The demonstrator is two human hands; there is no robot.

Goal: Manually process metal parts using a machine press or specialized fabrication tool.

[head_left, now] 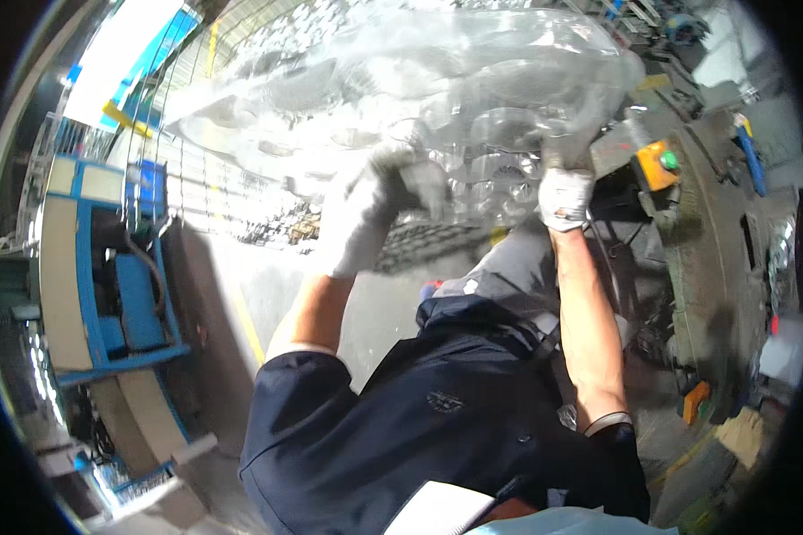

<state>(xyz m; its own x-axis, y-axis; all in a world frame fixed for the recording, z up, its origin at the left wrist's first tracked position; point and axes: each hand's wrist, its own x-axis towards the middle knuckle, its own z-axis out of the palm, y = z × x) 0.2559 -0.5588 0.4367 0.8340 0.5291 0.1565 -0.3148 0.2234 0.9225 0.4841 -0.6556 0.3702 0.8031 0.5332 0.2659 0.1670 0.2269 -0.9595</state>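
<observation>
A large clear plastic sheet with rounded, moulded-looking shapes (473,80) spreads across the top of the view in front of me. Its exact kind is hard to make out through the glare and blur. My right hand (566,194), in a white work glove, is closed at the sheet's near right corner and seems to grip its edge. My left hand (366,209), also gloved in white, is at the sheet's near edge, left of centre. Motion smears its fingers, so whether it holds the sheet does not show.
Under the sheet stands a wire mesh container (183,134) with many small metal parts (281,223). A blue-framed cabinet (85,267) is at the left. To the right is a worn metal machine or bench (718,259), with a yellow control box with a green button (658,166).
</observation>
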